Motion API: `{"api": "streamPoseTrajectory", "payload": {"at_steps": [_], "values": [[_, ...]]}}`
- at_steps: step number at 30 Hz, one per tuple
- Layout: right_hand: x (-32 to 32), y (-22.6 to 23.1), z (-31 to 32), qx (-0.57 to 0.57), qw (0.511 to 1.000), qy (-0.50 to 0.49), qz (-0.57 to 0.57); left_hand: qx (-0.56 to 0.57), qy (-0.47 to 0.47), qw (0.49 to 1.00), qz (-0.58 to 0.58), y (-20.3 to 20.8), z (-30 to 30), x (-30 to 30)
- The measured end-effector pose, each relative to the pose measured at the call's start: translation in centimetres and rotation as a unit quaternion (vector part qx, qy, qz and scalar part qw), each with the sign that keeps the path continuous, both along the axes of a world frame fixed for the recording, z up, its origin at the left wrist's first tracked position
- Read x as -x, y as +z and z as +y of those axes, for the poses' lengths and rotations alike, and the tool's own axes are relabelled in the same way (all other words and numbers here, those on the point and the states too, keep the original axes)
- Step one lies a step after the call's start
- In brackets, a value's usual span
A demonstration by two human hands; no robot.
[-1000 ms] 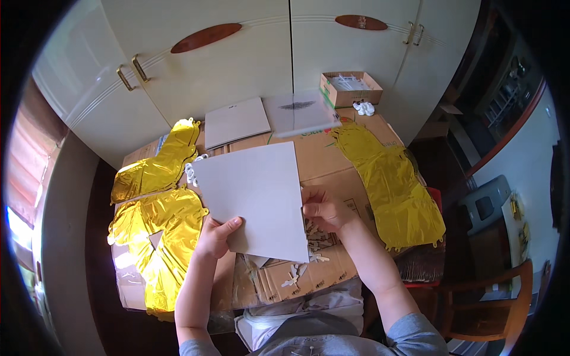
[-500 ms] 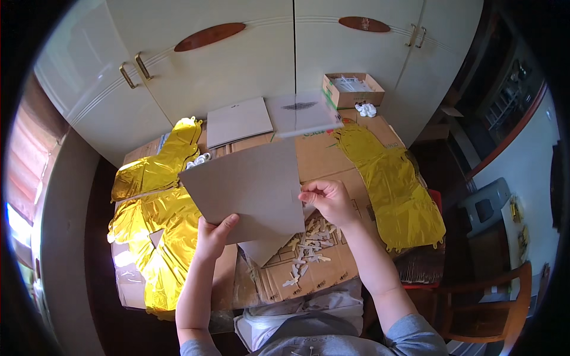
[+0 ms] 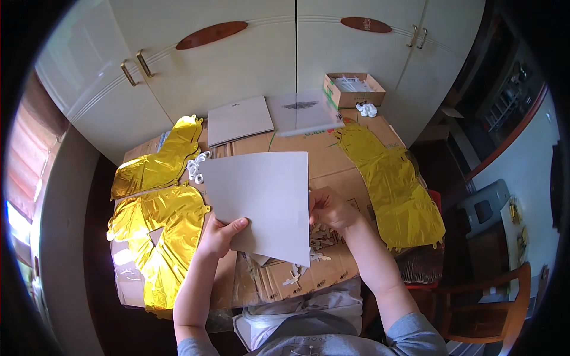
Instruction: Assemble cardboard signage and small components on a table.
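My left hand grips a pale grey cardboard sheet at its lower left edge, the thumb on top. The sheet is held above the table and covers part of what lies under it. At the sheet's right edge is my right hand, its fingertips pinched together. Whatever those fingers hold, if anything, is too small or hidden to name. Below the sheet lies a pile of small pale cut-out pieces, partly covered. A corner of another grey board peeks out under the sheet's lower edge.
Gold foil balloons lie flat on the left, with another gold foil balloon on the right. White rolled bits sit beside the sheet. Behind are grey boards, a clear plastic sheet and a cardboard box of white sticks.
The sheet has turned and tilted, its face now lighter and its lower right corner lower. My left hand has shifted slightly right; my right hand has dropped a little, its fingertips now partly hidden.
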State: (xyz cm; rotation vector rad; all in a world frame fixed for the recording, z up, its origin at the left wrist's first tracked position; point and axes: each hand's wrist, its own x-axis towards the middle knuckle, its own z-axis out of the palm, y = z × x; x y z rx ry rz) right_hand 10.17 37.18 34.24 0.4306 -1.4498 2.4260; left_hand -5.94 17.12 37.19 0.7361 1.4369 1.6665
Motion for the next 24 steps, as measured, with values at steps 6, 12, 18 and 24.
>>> {"api": "streamPoseTrajectory", "payload": {"at_steps": [6,12,18,24], "values": [[-0.9,2.2,-0.7,-0.027,0.991,-0.028,-0.127,-0.025,-0.014,0.999,-0.030,0.5,-0.3,-0.4],[-1.3,2.2,0.6,-0.327,0.915,0.005,-0.238,-0.035,0.024,0.997,-0.061,0.2,-1.3,1.5],[-0.8,1.5,0.8,-0.378,0.900,-0.159,-0.145,-0.043,0.034,0.996,-0.067,-0.7,-1.4,2.7],[-0.7,2.5,-0.7,-0.149,0.950,-0.257,-0.092,-0.051,0.027,0.998,-0.027,-0.8,-0.8,2.3]]}}
